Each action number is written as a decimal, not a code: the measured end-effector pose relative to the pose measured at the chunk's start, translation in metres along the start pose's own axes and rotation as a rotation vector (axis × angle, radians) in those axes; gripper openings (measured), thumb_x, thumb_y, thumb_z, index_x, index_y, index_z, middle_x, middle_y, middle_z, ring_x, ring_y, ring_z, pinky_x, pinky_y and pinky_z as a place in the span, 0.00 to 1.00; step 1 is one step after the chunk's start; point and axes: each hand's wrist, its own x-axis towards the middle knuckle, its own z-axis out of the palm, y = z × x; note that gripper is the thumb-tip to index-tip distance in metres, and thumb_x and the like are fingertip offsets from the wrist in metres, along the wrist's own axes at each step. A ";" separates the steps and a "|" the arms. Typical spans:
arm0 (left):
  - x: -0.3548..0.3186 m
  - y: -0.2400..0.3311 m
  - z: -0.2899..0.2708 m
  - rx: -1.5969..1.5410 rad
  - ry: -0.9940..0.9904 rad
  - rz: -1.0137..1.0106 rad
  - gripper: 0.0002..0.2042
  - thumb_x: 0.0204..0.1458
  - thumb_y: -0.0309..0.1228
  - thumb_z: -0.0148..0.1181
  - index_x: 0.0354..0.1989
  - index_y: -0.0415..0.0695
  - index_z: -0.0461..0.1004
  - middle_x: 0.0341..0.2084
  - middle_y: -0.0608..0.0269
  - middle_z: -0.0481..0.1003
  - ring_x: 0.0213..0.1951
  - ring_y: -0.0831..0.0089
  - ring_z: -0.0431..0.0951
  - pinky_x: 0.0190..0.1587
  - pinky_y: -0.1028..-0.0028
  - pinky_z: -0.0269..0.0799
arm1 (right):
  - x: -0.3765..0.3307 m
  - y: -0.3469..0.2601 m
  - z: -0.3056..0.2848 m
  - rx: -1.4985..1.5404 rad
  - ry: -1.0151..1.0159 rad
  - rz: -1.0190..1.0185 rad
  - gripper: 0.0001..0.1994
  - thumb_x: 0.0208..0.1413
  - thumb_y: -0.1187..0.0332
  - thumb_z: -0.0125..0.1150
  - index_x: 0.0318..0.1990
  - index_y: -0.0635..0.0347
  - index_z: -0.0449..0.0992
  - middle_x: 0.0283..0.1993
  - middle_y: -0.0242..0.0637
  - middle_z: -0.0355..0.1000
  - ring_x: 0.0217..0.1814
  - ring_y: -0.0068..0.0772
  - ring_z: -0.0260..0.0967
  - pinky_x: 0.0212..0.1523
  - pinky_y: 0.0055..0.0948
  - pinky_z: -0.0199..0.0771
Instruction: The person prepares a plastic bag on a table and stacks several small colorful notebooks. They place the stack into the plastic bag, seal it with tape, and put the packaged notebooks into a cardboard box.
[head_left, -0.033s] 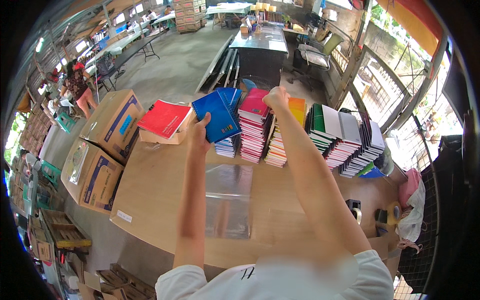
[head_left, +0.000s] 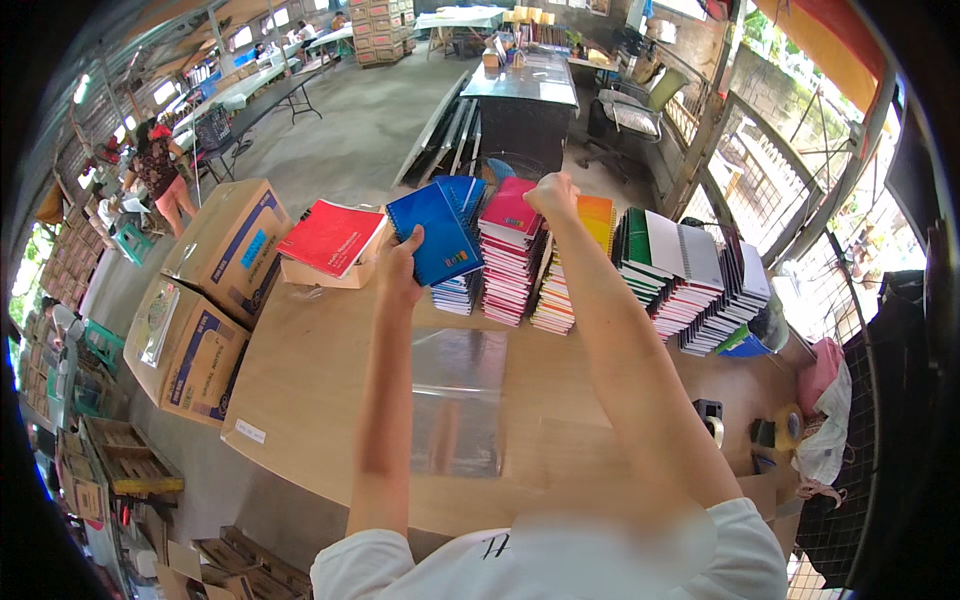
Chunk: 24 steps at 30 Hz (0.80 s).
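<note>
My left hand (head_left: pixel 405 265) grips a blue spiral notebook (head_left: pixel 437 236) by its near left edge, thumb on the cover. The notebook is tilted in front of a stack of blue notebooks (head_left: pixel 455 298). At the far right corner of the pink notebook stack (head_left: pixel 511 272), my right hand (head_left: pixel 553 196) is closed, fingers curled; what they hold, if anything, is hidden. My right forearm crosses in front of the yellow notebook stack (head_left: pixel 596 222). A clear plastic sleeve (head_left: pixel 457 385) lies flat on the table between my forearms.
Red notebooks (head_left: pixel 330 237) rest on an open carton (head_left: pixel 335 275) at the left. Two large cardboard boxes (head_left: pixel 205 350) stand beside the table (head_left: pixel 300 400). Green and grey notebook stacks (head_left: pixel 690 265) line the right, with a tape dispenser (head_left: pixel 710 415) and tape roll (head_left: pixel 790 428) nearer.
</note>
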 end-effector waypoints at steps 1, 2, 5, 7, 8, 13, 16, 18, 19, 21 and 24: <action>-0.001 0.001 -0.003 0.021 -0.007 0.006 0.17 0.55 0.31 0.57 0.51 0.37 0.66 0.44 0.52 0.74 0.41 0.62 0.77 0.44 0.63 0.77 | 0.002 0.000 0.006 -0.005 -0.013 -0.029 0.33 0.42 0.73 0.61 0.57 0.71 0.54 0.56 0.57 0.65 0.60 0.50 0.63 0.57 0.38 0.66; -0.004 0.002 -0.006 0.025 -0.002 0.009 0.17 0.55 0.31 0.57 0.51 0.37 0.66 0.44 0.52 0.74 0.41 0.62 0.77 0.44 0.62 0.76 | 0.008 0.003 0.014 -0.010 -0.026 -0.057 0.34 0.42 0.73 0.61 0.57 0.70 0.54 0.55 0.57 0.65 0.59 0.50 0.64 0.57 0.38 0.67; -0.017 0.005 0.004 0.051 0.008 0.004 0.17 0.54 0.30 0.57 0.49 0.36 0.67 0.43 0.53 0.74 0.40 0.63 0.77 0.42 0.64 0.77 | 0.005 0.000 0.006 0.012 0.055 -0.108 0.34 0.41 0.71 0.64 0.57 0.69 0.55 0.52 0.57 0.67 0.58 0.51 0.65 0.58 0.37 0.66; -0.027 0.009 0.010 0.094 0.041 -0.011 0.16 0.54 0.30 0.58 0.47 0.35 0.68 0.39 0.54 0.75 0.37 0.65 0.78 0.40 0.68 0.77 | 0.001 -0.005 -0.008 0.018 0.089 -0.164 0.33 0.41 0.71 0.66 0.56 0.69 0.57 0.50 0.57 0.69 0.55 0.51 0.67 0.55 0.38 0.69; -0.029 0.007 0.011 0.086 0.032 -0.025 0.17 0.53 0.33 0.59 0.48 0.35 0.68 0.40 0.54 0.75 0.37 0.65 0.78 0.40 0.68 0.77 | 0.003 -0.006 -0.021 0.007 0.084 -0.205 0.32 0.41 0.72 0.66 0.55 0.69 0.59 0.49 0.56 0.70 0.52 0.50 0.70 0.52 0.38 0.71; -0.066 0.007 0.018 0.003 -0.117 -0.053 0.25 0.53 0.43 0.59 0.52 0.37 0.66 0.45 0.52 0.73 0.44 0.63 0.76 0.43 0.63 0.77 | -0.026 -0.012 -0.064 0.829 -0.697 -0.238 0.28 0.40 0.80 0.67 0.52 0.70 0.65 0.41 0.49 0.73 0.37 0.41 0.76 0.33 0.37 0.79; -0.097 0.021 0.054 -0.279 -0.304 -0.130 0.28 0.54 0.47 0.55 0.54 0.37 0.63 0.46 0.51 0.73 0.45 0.60 0.76 0.44 0.61 0.77 | -0.082 -0.002 -0.063 0.752 -0.814 -0.276 0.31 0.39 0.80 0.69 0.54 0.72 0.64 0.38 0.48 0.74 0.34 0.39 0.76 0.30 0.35 0.79; -0.090 0.007 0.063 -0.069 -0.171 -0.088 0.27 0.55 0.45 0.54 0.55 0.36 0.61 0.47 0.50 0.72 0.45 0.60 0.76 0.44 0.61 0.76 | -0.100 0.015 -0.053 0.146 -0.590 -0.628 0.38 0.39 0.68 0.73 0.57 0.73 0.60 0.43 0.49 0.72 0.42 0.44 0.74 0.40 0.36 0.77; -0.083 -0.001 0.059 0.042 -0.103 -0.064 0.27 0.55 0.44 0.54 0.56 0.36 0.60 0.48 0.50 0.71 0.45 0.61 0.76 0.44 0.61 0.76 | -0.108 0.022 -0.050 0.152 -0.394 -0.691 0.39 0.39 0.65 0.74 0.58 0.72 0.59 0.44 0.48 0.72 0.43 0.44 0.73 0.42 0.36 0.76; -0.083 -0.016 0.054 0.049 -0.122 -0.148 0.25 0.56 0.42 0.53 0.57 0.39 0.61 0.51 0.52 0.69 0.49 0.64 0.73 0.49 0.62 0.73 | -0.126 0.048 -0.043 0.154 0.013 -0.792 0.42 0.40 0.60 0.74 0.59 0.71 0.57 0.46 0.47 0.71 0.45 0.43 0.72 0.45 0.35 0.74; -0.122 -0.041 0.080 0.075 -0.259 -0.241 0.27 0.56 0.46 0.53 0.59 0.42 0.60 0.54 0.56 0.67 0.54 0.67 0.69 0.55 0.63 0.67 | -0.156 0.121 -0.058 0.913 -0.686 -0.322 0.29 0.51 0.67 0.66 0.58 0.66 0.60 0.44 0.40 0.71 0.41 0.29 0.71 0.38 0.28 0.75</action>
